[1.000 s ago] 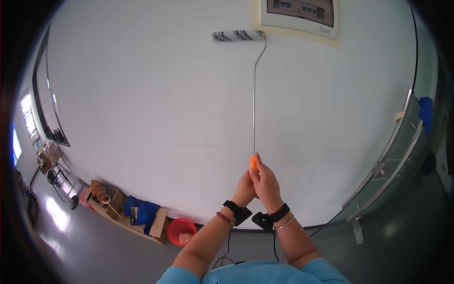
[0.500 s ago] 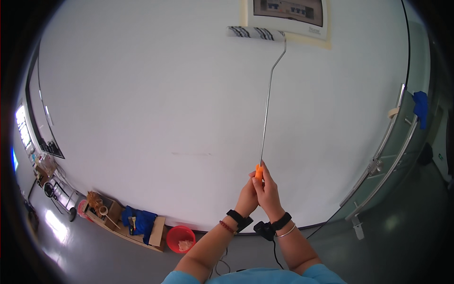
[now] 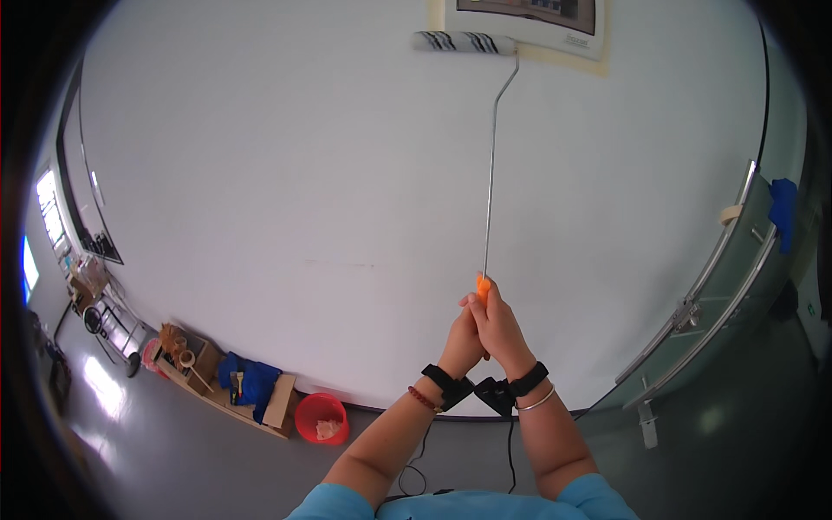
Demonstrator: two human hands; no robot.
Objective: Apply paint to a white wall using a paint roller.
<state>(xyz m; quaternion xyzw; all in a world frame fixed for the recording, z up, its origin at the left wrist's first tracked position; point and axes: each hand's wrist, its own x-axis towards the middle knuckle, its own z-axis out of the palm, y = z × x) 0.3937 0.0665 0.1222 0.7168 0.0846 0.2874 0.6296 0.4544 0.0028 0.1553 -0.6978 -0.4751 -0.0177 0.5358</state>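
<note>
A long-framed paint roller (image 3: 464, 42) with a grey-and-white streaked sleeve lies against the white wall (image 3: 260, 173), just under the breaker box (image 3: 529, 19). Pale masking tape (image 3: 559, 59) borders that box. The roller's thin metal rod runs down to an orange handle (image 3: 483, 286). Both my hands are closed around this handle, my left hand (image 3: 464, 334) on its left and my right hand (image 3: 500, 328) on its right. The palms and the handle's lower part are mostly hidden between the fingers. Each wrist wears a black strap with a small device.
At lower left, a red bucket (image 3: 322, 419) holds crumpled pinkish material. Beside it stands an open cardboard box (image 3: 279, 407) with a blue cloth (image 3: 250, 381). A glass door with a metal handle (image 3: 693, 303) is on the right, with a tape roll on it. Cables hang near my wrists.
The view has shifted, so the breaker box sits higher in the picture. My hands and the handle appear higher, still gripping. The sleeve remains just below the box.
</note>
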